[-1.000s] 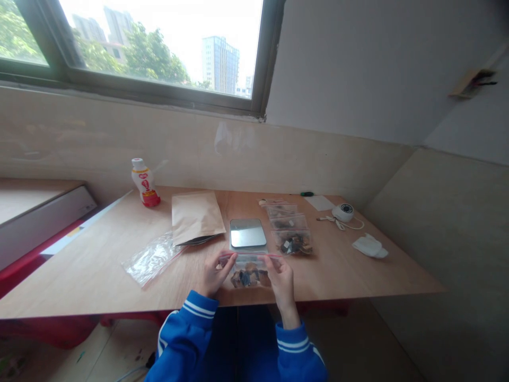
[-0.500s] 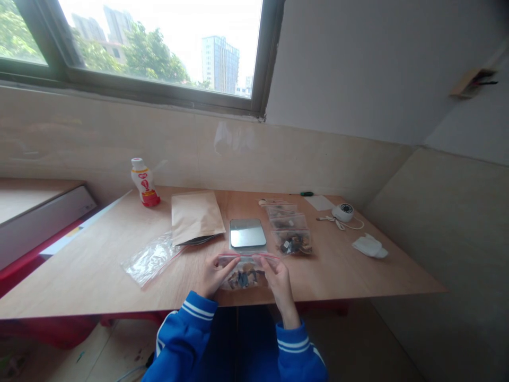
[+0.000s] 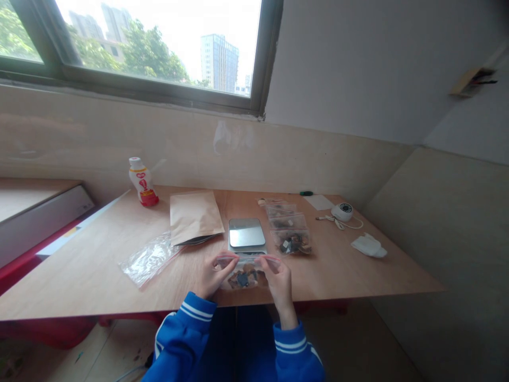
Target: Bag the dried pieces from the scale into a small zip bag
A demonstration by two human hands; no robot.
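Observation:
A clear zip-lock bag (image 3: pixel 247 278) with a red strip along its top holds dark and brown dried pieces. My left hand (image 3: pixel 217 273) pinches the bag's top edge at its left part. On the right part of the same edge, the thumb and fingers of my right hand (image 3: pixel 277 277) are closed. Just beyond the bag lies a flat digital scale (image 3: pixel 246 232) with a mirror-like plate. To the right of the scale, another filled zip-lock bag (image 3: pixel 293 243) rests on the table, with flatter zip-lock bags (image 3: pixel 287 220) behind it.
Left of the scale are a brown kraft pouch (image 3: pixel 196 215) and clear plastic bags (image 3: pixel 149 260). A drink bottle (image 3: pixel 143 182) stands at the back left. On the right are a white dome camera (image 3: pixel 342 211) with its cable, a crumpled tissue (image 3: pixel 368 245) and a green-handled tool (image 3: pixel 306 193).
My right hand has shifted slightly along the top edge of the bag. Both hands still grip it, and the things on the table have not moved.

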